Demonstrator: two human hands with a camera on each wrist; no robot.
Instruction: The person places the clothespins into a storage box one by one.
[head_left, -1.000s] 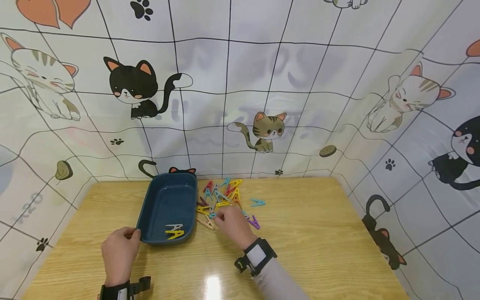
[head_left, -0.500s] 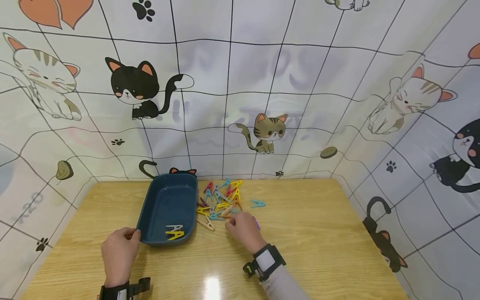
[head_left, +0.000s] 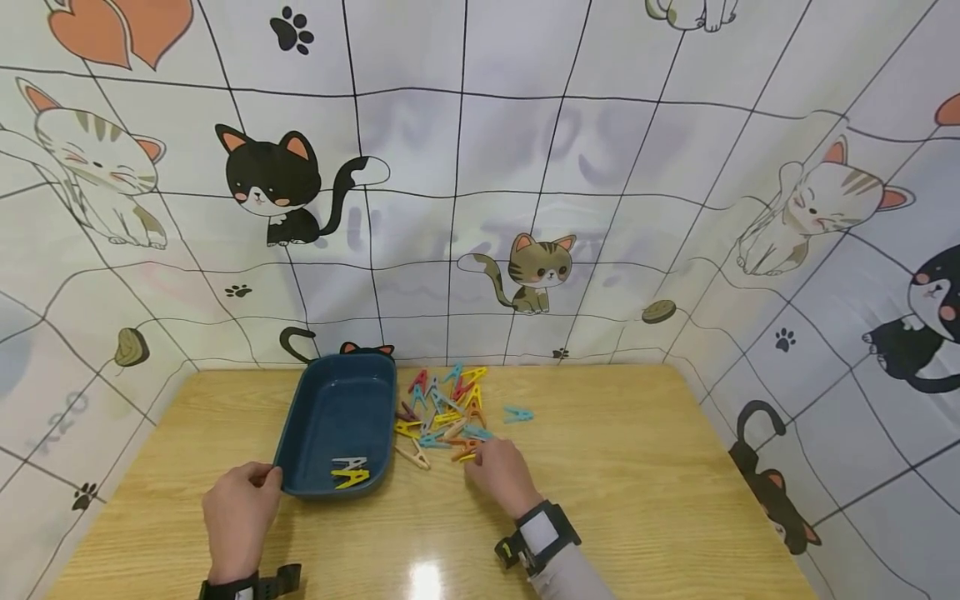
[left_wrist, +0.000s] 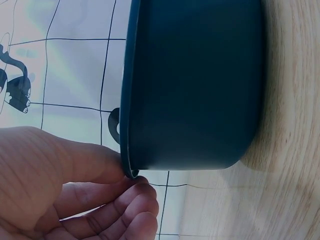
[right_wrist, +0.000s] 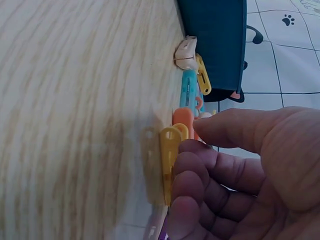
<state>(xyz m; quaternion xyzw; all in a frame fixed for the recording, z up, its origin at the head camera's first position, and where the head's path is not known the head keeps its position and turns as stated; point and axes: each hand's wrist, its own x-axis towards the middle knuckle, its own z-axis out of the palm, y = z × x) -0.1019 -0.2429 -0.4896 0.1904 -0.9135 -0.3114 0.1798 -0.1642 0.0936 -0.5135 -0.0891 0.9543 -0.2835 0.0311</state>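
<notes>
My left hand (head_left: 238, 517) pinches the rim of a dark blue plastic tub (head_left: 288, 425) at its near left corner, thumb on one side and curled fingers on the other. Inside the tub lie a white clothespin (head_left: 349, 461) and a yellow clothespin (head_left: 351, 478). My right hand (head_left: 504, 477) is low at the near edge of a clothespin pile. In the right wrist view, its bent thumb and index finger are right at another yellow clothespin (right_wrist: 170, 150) and an orange clothespin (right_wrist: 183, 117); I cannot tell whether they pinch one. A purple clothespin (right_wrist: 163, 231) is mostly hidden below the fingers.
Several clothespins in mixed colours, among them a red one (head_left: 418, 381), lie heaped beside the tub's right side. A light blue clothespin (head_left: 518, 413) lies apart to the right. The wooden table (head_left: 637, 483) is bounded by cat-print sheeting (head_left: 420, 225) at back and sides.
My right hand has moved right and slightly toward me along the pile's near edge, uncovering orange, blue and yellow clothespins and covering the purple one. My left hand has stayed on the tub's rim.
</notes>
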